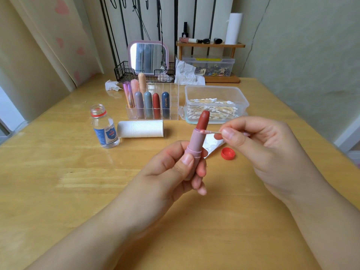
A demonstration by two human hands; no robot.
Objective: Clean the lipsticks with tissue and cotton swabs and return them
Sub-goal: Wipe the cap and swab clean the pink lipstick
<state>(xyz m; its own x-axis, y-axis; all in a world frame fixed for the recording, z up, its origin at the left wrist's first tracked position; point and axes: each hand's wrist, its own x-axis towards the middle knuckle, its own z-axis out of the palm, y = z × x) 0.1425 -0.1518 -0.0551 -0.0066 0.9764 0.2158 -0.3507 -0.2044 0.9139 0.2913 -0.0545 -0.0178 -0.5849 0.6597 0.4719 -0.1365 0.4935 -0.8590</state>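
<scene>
Presently, left hand (171,168): your fingers grip the uncapped pink-cased red lipstick (196,141) upright.
Right hand (259,149): your fingertips pinch a wooden-stemmed cotton swab (211,132), tip touching the casing rim, bullet above.

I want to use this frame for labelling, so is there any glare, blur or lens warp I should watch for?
Head view: wide-angle warp bows the table edges and the walls; soft window glare on the wood near the bottle; the lipstick and cotton swab are fairly sharp; far shelf items look soft and small.
</scene>
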